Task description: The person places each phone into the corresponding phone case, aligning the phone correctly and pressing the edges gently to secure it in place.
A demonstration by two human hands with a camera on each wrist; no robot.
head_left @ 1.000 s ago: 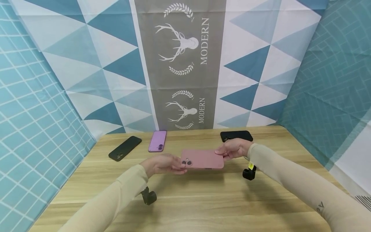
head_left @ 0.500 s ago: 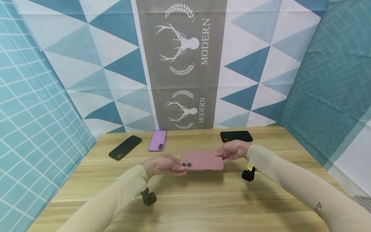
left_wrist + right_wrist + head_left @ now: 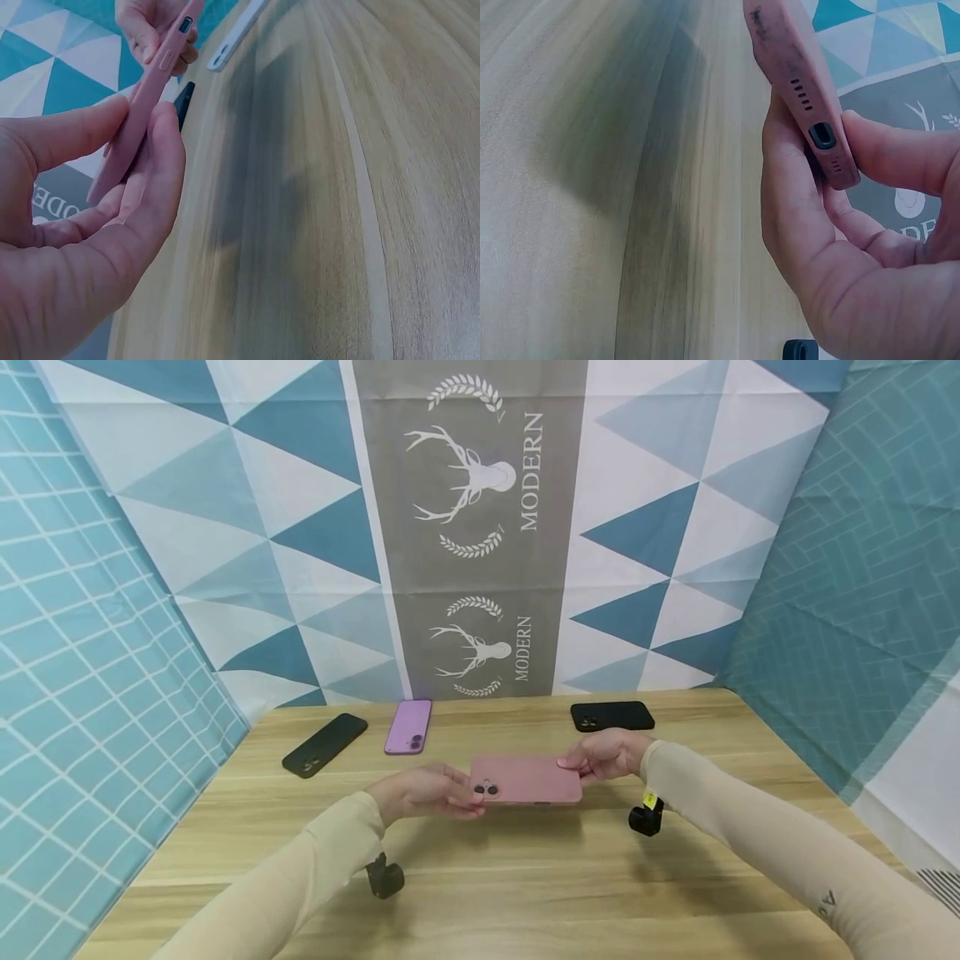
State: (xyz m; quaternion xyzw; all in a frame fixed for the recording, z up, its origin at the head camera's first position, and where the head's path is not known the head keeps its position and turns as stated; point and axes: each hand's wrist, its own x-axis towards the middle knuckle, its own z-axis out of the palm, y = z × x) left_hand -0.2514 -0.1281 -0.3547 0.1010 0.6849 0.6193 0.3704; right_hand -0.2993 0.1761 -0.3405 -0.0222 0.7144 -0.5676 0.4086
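A pink phone [image 3: 527,779] is held level above the wooden table [image 3: 525,893], its back facing up and its two camera rings at the left end. My left hand [image 3: 429,792] pinches the camera end between thumb and fingers. At the opposite end, my right hand [image 3: 606,753] grips the phone the same way, thumb on top. Close up in the right wrist view, the pink phone [image 3: 802,82] shows its bottom edge, with a port opening, small speaker holes and dark smudges. The left wrist view shows the pink phone [image 3: 142,112] edge-on between thumb and fingers.
Along the back of the table lie a dark green-black phone [image 3: 325,745] at left, a purple phone [image 3: 408,727] beside it and a black phone [image 3: 622,716] at right. Patterned cloth [image 3: 480,527] hangs behind, and blue cloth [image 3: 75,652] borders the left side.
Both hands have lowered very slightly with the pink phone, showing more of the black phone behind the right hand. Both grips look the same.
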